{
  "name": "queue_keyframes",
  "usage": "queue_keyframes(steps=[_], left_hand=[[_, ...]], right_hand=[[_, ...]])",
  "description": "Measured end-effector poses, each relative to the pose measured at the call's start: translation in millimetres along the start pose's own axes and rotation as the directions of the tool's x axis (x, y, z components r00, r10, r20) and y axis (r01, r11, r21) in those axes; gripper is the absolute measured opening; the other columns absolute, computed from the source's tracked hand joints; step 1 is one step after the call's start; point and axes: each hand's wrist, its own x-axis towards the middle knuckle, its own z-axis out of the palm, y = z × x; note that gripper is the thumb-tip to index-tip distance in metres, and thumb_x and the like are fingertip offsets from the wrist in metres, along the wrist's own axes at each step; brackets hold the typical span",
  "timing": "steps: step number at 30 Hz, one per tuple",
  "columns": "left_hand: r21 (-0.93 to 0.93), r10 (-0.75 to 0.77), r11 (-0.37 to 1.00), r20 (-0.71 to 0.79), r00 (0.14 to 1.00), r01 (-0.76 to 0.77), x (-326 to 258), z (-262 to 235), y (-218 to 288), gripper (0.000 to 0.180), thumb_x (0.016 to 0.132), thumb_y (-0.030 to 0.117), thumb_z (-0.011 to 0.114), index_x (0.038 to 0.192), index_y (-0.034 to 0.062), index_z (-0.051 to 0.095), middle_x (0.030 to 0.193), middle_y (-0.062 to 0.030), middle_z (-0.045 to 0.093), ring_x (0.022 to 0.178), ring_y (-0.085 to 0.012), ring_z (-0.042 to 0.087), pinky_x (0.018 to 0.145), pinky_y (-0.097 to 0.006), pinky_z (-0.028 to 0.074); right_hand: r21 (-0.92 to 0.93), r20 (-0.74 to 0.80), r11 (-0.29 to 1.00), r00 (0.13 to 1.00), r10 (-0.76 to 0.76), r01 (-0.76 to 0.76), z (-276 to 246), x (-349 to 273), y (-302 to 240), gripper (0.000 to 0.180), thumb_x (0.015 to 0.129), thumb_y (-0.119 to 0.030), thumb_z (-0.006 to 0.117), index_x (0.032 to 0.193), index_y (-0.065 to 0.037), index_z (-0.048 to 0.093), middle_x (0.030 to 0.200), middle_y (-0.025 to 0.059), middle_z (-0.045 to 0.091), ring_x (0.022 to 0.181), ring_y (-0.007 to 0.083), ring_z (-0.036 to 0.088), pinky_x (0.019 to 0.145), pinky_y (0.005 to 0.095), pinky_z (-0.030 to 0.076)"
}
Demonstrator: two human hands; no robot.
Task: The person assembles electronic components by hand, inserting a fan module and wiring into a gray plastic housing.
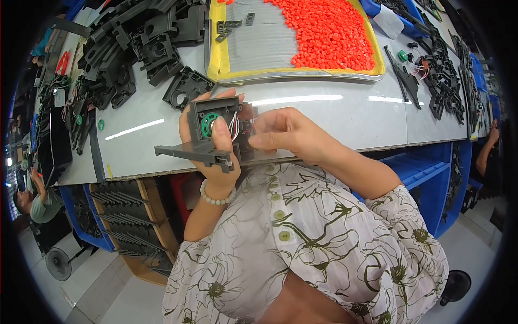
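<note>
My left hand (220, 175) is wrapped round a dark grey plastic housing (200, 144) held up over the table's near edge. Its thumb presses beside a round green part (207, 125) seated inside the housing. White wires (235, 125) run from there toward the housing's right side. A long arm of the same grey plastic juts out to the left. Close against the right side is my right hand (286, 132), with thumb and forefinger pinched together. Whatever lies between those fingertips is blurred and partly hidden.
Grey plastic housings (156, 51) are heaped at the back left. A yellow-edged tray (253, 54) holds many small red pieces (329, 35) and several small grey parts. More dark parts (440, 73) lie at the right. Below the table stand a blue bin (421, 170) and a wooden rack (154, 210).
</note>
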Motion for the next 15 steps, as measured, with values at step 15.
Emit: queue_keyframes(steps=[15], left_hand=[[-0.048, -0.070, 0.996, 0.027, 0.997, 0.072, 2.2, -0.6, 4.9, 0.035, 0.088, 0.012, 0.040, 0.118, -0.0048, 0.033, 0.107, -0.0254, 0.057, 0.094, -0.0282, 0.061, 0.083, -0.036, 0.049]], right_hand=[[0.029, -0.003, 0.999, 1.000, 0.012, -0.012, 4.3, -3.5, -0.3, 0.018, 0.081, -0.020, 0.066, 0.074, -0.007, 0.056, 0.069, -0.0043, 0.054, 0.064, 0.0045, 0.048, 0.059, 0.0205, 0.040]])
